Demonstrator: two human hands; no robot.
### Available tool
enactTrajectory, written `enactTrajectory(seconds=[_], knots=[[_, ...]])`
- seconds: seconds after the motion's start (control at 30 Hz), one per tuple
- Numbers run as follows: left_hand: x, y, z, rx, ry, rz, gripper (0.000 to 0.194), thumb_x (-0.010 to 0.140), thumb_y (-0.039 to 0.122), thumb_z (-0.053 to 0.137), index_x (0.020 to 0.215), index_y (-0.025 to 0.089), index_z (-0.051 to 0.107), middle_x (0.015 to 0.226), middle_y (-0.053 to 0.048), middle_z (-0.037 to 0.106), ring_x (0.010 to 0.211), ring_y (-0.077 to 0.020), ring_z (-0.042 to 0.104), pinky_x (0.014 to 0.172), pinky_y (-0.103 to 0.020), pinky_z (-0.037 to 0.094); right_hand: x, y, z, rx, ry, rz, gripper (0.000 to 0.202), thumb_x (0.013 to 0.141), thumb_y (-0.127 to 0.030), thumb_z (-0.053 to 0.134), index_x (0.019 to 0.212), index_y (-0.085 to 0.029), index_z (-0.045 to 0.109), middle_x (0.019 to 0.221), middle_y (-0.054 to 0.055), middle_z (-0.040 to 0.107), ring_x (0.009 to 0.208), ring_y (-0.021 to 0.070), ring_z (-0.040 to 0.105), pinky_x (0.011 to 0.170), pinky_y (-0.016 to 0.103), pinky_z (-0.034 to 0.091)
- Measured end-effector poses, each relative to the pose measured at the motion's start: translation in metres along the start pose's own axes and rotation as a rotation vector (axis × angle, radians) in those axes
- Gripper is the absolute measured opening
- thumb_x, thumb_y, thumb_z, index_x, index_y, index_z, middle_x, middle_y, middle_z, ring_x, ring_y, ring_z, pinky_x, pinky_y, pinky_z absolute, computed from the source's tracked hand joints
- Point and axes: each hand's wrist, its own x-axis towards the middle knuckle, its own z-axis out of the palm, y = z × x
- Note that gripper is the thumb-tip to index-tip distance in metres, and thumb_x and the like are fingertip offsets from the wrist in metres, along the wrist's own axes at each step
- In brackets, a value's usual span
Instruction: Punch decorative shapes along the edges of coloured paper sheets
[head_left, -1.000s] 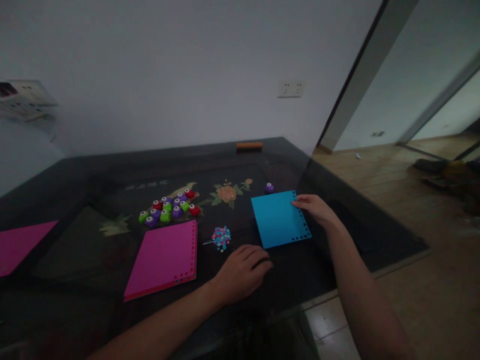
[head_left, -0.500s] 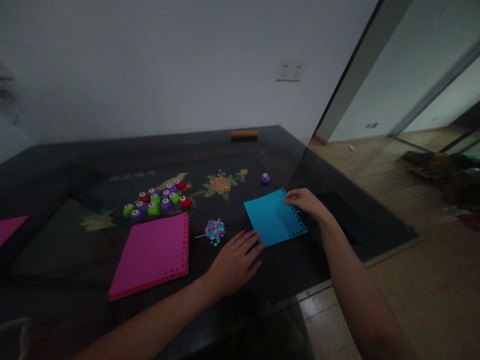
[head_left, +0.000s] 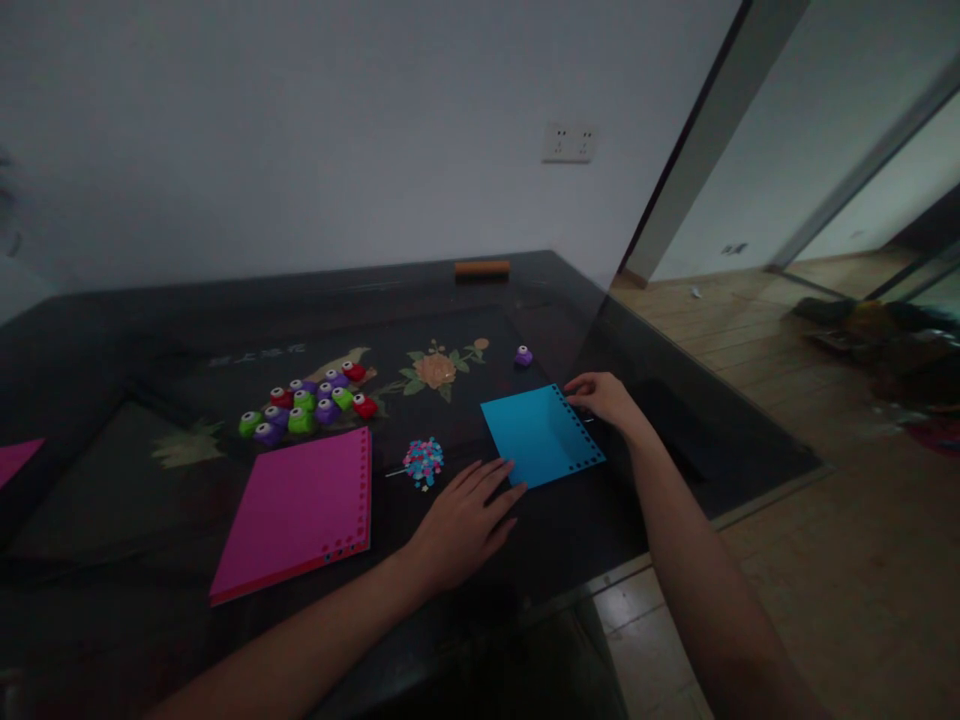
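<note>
A blue square sheet of paper point(head_left: 536, 432) with punched holes along two edges lies on the dark table. My left hand point(head_left: 469, 515) rests at its lower left corner, fingers stretched out, fingertips on the paper. At the upper right edge is my right hand point(head_left: 600, 397), its fingers bent and drawn together beside the holes; what they pinch, if anything, is hidden. Just below that hand a thin pale stick-like piece point(head_left: 588, 420) shows. Left of my left hand lies a small heap of pink, blue and white star-shaped confetti point(head_left: 424, 458), with a thin pale strip beside it.
A pink stack of punched sheets point(head_left: 300, 510) lies to the left. Behind it cluster several red, green and purple one-eyed toys point(head_left: 301, 420). One purple toy point(head_left: 523, 356) stands apart, beyond the blue sheet. An orange-brown roll point(head_left: 481, 269) lies by the wall.
My right hand's fingertips have slid off the blue sheet's surface to its holed edge. My left hand stays at the corner. The whole view has shifted slightly.
</note>
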Motion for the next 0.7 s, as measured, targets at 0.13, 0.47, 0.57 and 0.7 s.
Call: enactTrajectory(seconds=[0.13,0.47,0.57,0.7], knots=[[0.0,0.0,-0.0013,-0.004,-0.025,0.002,0.038,0.092,0.027,0.048,0.129,0.022,0.051,0.14,-0.011,0.048,0.131,-0.0229,0.042,0.108,-0.045,0.036,0.0004,-0.0009,0.0025,-0.085,0.025,-0.014,0.016,0.062,-0.015,0.071,0.079,-0.016,0.071,0.06,-0.001,0.059,0.054,0.0125,0.055,0.051,0.025,0.041],[-0.0001,0.0002,-0.0009,-0.006,-0.043,-0.011,0.038,0.092,0.028,0.047,0.13,0.022,0.051,0.141,-0.011,0.047,0.132,-0.0227,0.041,0.109,-0.044,0.034,0.0001,-0.0015,0.0044,-0.197,0.035,-0.024,0.017,0.066,-0.017,0.071,0.083,-0.018,0.071,0.065,-0.001,0.06,0.058,0.0126,0.056,0.056,0.025,0.041],[0.0003,-0.0003,-0.0004,-0.004,-0.038,-0.004,0.039,0.092,0.028,0.047,0.13,0.021,0.05,0.141,-0.012,0.047,0.132,-0.0231,0.041,0.109,-0.044,0.035,0.0001,-0.0018,0.0046,-0.202,0.039,-0.02,0.017,0.066,-0.018,0.071,0.083,-0.018,0.071,0.066,0.0,0.06,0.058,0.0125,0.056,0.055,0.024,0.041],[0.0007,-0.0007,-0.0006,-0.002,-0.024,0.01,0.039,0.091,0.027,0.048,0.13,0.021,0.049,0.141,-0.012,0.046,0.131,-0.0236,0.042,0.107,-0.044,0.036,0.0007,-0.0016,0.0037,-0.201,0.046,-0.012,0.018,0.066,-0.02,0.072,0.084,-0.018,0.071,0.067,0.0,0.061,0.06,0.0128,0.058,0.056,0.023,0.042]])
